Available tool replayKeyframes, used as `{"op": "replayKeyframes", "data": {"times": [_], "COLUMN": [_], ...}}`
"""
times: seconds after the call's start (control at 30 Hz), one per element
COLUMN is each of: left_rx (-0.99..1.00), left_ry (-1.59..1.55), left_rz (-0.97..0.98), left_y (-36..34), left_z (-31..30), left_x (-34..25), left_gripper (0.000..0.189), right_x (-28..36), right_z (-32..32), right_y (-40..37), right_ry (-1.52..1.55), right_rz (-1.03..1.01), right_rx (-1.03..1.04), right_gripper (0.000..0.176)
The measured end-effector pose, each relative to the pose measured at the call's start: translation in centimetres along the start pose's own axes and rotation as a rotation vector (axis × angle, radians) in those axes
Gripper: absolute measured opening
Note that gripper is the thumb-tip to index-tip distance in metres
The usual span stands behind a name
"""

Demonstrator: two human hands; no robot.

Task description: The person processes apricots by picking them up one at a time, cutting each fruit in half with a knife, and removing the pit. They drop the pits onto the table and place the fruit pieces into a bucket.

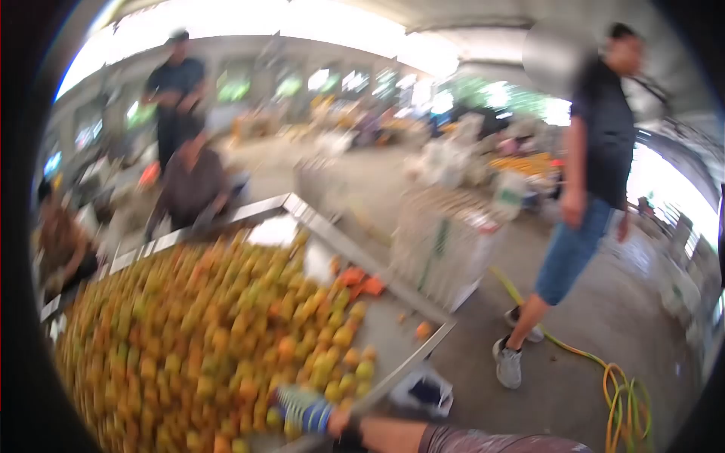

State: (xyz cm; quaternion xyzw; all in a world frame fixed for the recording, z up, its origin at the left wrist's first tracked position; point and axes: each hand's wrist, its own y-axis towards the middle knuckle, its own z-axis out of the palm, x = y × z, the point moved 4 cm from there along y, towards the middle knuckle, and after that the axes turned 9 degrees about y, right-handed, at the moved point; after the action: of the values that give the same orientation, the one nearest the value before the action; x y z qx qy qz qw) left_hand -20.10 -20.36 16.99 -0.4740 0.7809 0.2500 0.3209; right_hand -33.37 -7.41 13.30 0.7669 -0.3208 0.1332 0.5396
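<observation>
A large heap of small round yellow, orange and greenish fruit [211,332] fills a wide metal-rimmed sorting table [411,302]. My right hand [303,408], in a striped glove with a blue-and-white cuff, reaches in from the lower right. It lies over the near edge of the heap, its fingers blurred by motion, and I cannot tell whether they hold a fruit. A dark band circles the wrist, and a patterned sleeve covers the arm above. My left hand is out of the frame.
Red-orange pieces [361,282] lie near the table's right corner. Beyond it stands a stack of pale crates [442,245]. A person [604,136] stands on the right near a coiled yellow-green hose [625,404]. Other people are at the table's far side. A white bag [423,390] lies below the rim.
</observation>
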Motion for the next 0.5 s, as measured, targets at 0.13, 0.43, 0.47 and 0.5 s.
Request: {"op": "replayKeyframes", "data": {"times": [0.13,0.43,0.47,0.5], "left_rx": [0.339,-0.376,-0.502,-0.544], "left_ry": [0.025,0.329,0.412,0.547], "left_rz": [0.190,-0.075,-0.108,-0.220], "left_y": [-1.4,0.7,0.8,0.6], "left_z": [5.7,-4.3,-6.4,-7.9], "left_x": [1.5,2.4,2.8,3.3], "left_gripper": [0.041,0.010,0.014,0.027], "right_x": [3.4,1.3,1.7,2.0], "right_z": [-4.1,-4.7,-4.8,-4.8], "right_y": [3.4,3.0,3.1,3.2], "right_ry": [-0.184,0.029,-0.012,-0.054], "right_rz": [0.219,0.411,0.404,0.399], "right_rx": [0.290,0.147,0.164,0.183], "right_gripper": [0.016,0.020,0.020,0.020]}}
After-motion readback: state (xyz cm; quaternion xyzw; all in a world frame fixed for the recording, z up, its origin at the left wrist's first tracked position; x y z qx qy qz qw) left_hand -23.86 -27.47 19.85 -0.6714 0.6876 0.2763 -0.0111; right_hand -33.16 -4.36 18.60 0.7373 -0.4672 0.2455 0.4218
